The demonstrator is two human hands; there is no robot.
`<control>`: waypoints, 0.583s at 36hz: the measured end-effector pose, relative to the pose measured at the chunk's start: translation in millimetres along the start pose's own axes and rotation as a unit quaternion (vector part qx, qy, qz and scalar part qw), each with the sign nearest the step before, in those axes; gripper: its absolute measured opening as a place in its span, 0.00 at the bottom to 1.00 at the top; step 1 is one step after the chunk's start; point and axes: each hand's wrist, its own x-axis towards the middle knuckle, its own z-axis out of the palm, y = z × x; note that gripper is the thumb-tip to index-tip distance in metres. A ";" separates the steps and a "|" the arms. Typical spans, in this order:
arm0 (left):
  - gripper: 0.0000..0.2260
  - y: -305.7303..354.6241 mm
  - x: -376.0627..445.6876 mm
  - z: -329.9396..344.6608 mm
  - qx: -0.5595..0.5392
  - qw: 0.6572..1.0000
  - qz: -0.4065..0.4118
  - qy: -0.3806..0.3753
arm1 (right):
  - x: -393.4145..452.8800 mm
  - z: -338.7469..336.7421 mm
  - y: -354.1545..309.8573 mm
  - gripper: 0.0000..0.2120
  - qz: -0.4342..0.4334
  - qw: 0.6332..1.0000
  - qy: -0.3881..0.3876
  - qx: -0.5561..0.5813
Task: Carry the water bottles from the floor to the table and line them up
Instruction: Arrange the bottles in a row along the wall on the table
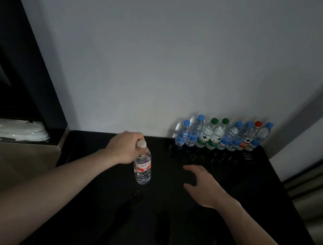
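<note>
Left hand grip clamped on neck of clear plastic white-capped bottle, over glossy black counter, left of bottle row at wall. Right hand fingers spread, holding nothing. Step: placing. Next: set upright beside row's left end.

white folded cloths in left box | grey curtain right

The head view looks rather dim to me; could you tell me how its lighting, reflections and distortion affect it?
Head view: dim overall; the glossy black table mirrors the bottle row faintly; wide-angle bending slants the walls; the left hand and its white-capped bottle stay readable, the labels are too soft to read.
</note>
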 end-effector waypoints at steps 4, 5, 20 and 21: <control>0.12 6.2 20.1 -11.1 0.031 0.999 -0.001 0.009 | 12.0 -15.4 -4.0 0.30 -0.007 1.000 0.015 -0.002; 0.13 8.5 24.8 -13.3 0.040 0.999 -0.001 0.012 | 14.9 -19.8 -4.9 0.30 -0.007 1.000 0.018 -0.004; 0.17 50.4 98.2 -1.9 0.134 0.991 -0.017 -0.021 | 66.3 -76.7 24.6 0.29 -0.023 0.999 0.018 -0.038; 0.16 53.0 103.3 0.2 0.136 0.990 -0.019 -0.022 | 70.7 -80.5 28.2 0.29 -0.025 0.999 0.019 -0.042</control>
